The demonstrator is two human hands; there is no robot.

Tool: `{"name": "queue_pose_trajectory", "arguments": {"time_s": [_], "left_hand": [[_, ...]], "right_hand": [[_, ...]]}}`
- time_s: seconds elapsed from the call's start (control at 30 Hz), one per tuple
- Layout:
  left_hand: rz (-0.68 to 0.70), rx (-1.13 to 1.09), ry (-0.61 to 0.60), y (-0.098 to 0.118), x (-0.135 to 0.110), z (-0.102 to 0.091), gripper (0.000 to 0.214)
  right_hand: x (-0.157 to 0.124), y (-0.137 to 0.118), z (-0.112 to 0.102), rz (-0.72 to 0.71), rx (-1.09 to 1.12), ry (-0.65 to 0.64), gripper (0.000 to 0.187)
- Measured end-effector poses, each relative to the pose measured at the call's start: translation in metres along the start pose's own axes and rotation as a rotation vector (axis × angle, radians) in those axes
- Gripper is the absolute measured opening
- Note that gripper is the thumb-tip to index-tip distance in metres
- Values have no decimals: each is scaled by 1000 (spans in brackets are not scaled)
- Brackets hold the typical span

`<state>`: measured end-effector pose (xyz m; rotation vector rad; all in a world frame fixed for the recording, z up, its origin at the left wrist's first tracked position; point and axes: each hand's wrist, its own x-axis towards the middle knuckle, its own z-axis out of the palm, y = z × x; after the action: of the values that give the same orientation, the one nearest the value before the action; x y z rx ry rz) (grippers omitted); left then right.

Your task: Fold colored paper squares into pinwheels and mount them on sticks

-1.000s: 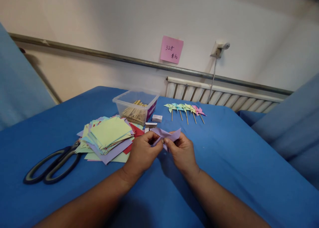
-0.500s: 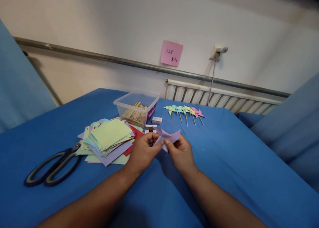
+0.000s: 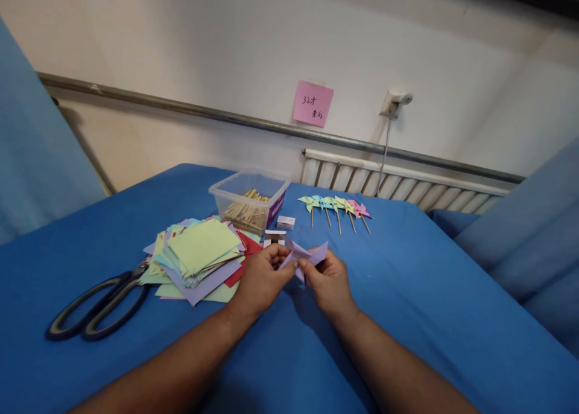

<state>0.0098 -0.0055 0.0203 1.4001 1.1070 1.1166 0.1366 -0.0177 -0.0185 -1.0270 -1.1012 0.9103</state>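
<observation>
Between my two hands is a purple paper pinwheel (image 3: 300,254), its points folded toward the middle. My left hand (image 3: 262,275) pinches its left side with thumb and fingers. My right hand (image 3: 330,279) grips the right side, the thumb pressing near the centre beside the left thumb. Part of the paper is hidden behind my fingers. Just beyond my left hand stands a small opened box (image 3: 274,238), partly covered. A second small white box (image 3: 286,222) lies behind it.
Left of my hands is a pile of coloured paper squares (image 3: 203,248), with large scissors (image 3: 104,305) partly under it. A clear plastic tub (image 3: 226,187) holds wooden sticks (image 3: 248,209). Several finished pinwheels on sticks (image 3: 335,206) lie in a row on the blue cloth (image 3: 429,293).
The thumbs have shifted slightly on the purple paper, and its flaps sit a little closer to the middle. The view has tilted a little; everything else lies as before.
</observation>
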Motion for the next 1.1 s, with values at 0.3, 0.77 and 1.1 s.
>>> {"name": "queue_pose_trajectory", "arguments": {"time_s": [0.3, 0.77, 1.1], "left_hand": [[22, -4, 60, -8, 1, -1, 27], [-200, -466, 79, 3, -5, 0, 22], [-254, -435, 107, -5, 2, -5, 20]], "right_hand": [[6, -10, -22, -719, -663, 67, 11], [0, -21, -15, -863, -950, -204, 36], [-1, -16, -17, -847, -876, -286, 40]]}}
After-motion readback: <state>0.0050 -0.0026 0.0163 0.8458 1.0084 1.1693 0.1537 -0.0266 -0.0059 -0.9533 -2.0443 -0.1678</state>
